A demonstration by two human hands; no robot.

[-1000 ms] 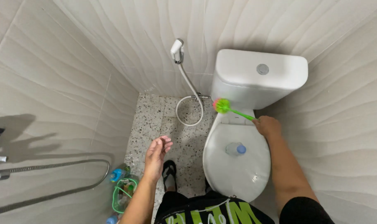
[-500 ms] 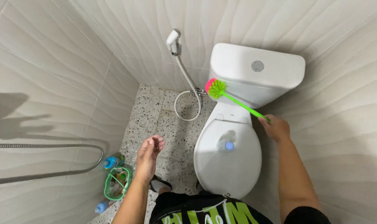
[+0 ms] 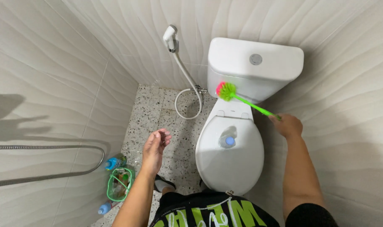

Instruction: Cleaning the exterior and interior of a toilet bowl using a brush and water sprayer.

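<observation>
Illumination is bright, even and white, coming from overhead. The glossy wall tiles (image 3: 65, 67) carry soft sheen but no blown-out glare. A broad, diffuse shadow lies on the left wall, with a thinner one under the shower hose (image 3: 52, 162). Darker shade falls right of the toilet tank (image 3: 254, 63) and a small shadow sits on the toilet lid (image 3: 229, 155). Focus is sharp throughout. Wide-angle distortion bends the tile lines and corners towards the frame edges.
</observation>
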